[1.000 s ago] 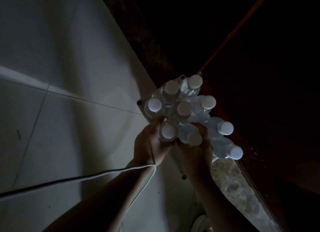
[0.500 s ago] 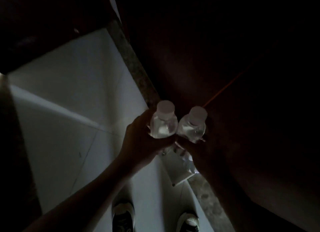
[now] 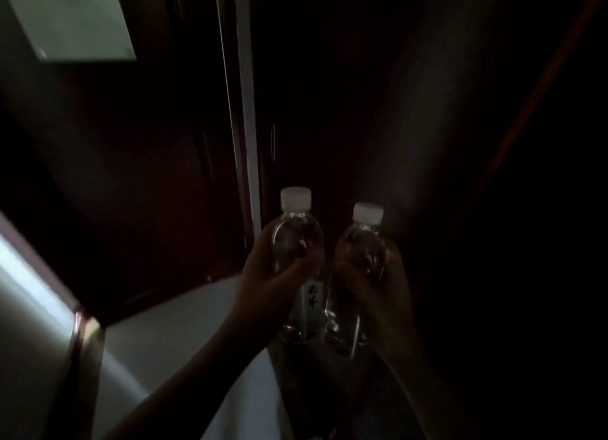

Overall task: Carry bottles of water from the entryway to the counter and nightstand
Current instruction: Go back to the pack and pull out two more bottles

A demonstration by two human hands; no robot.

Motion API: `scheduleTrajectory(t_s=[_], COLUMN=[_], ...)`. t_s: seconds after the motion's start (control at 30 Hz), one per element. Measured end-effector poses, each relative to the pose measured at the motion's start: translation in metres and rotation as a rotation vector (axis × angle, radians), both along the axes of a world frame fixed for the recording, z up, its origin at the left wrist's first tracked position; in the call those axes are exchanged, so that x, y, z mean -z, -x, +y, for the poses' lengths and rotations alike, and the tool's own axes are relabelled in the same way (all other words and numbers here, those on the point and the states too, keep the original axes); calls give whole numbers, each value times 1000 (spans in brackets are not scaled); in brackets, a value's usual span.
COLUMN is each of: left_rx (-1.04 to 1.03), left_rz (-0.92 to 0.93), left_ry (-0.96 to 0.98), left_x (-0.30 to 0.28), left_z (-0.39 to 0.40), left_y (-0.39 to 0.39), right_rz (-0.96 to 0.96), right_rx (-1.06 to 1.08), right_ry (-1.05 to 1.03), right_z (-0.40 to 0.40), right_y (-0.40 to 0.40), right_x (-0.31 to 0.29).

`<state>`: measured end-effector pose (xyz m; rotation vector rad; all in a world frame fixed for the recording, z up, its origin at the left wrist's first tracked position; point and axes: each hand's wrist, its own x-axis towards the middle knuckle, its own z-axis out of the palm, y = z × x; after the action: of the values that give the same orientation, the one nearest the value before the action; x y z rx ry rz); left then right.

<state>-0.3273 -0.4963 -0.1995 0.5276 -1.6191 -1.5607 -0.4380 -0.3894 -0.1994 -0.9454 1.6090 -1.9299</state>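
Two clear water bottles with white caps stand upright side by side in front of me, in very dim light. My left hand (image 3: 263,275) grips the left bottle (image 3: 297,239) around its middle; a pale label shows below my fingers. My right hand (image 3: 381,291) grips the right bottle (image 3: 363,245) the same way. The bottles are close together, nearly touching. The pack of bottles is out of sight.
Dark wooden panelling (image 3: 148,176) fills the left and centre, with a thin pale vertical strip (image 3: 246,127) like a door edge. Pale floor (image 3: 171,334) shows at lower left. A light rectangle (image 3: 69,25) sits at top left. The right side is black.
Both hands pulled one bottle each out of the pack on the floor and lifted them. My view has swung up from the floor toward the dark panelling.
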Motion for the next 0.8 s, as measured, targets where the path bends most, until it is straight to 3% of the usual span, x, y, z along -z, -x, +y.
scheduleTrajectory(t_s=[0.17,0.3,0.57,0.8], left_rx=[19,122,356,836], left_rz=[67,127,193,171], left_ry=[124,137,109,168], left_x=[-127,-176,-190,-191], left_z=[11,11,10,130], left_y=[-12,-26,1,40], right_rz=[124,174,182,259], right_rx=[83,152,429,931], right_ry=[71,147,254,109], right_z=[8,7,35,183], right_y=[-16,-29,-46,-68], right_x=[-125,-171,-186,-183])
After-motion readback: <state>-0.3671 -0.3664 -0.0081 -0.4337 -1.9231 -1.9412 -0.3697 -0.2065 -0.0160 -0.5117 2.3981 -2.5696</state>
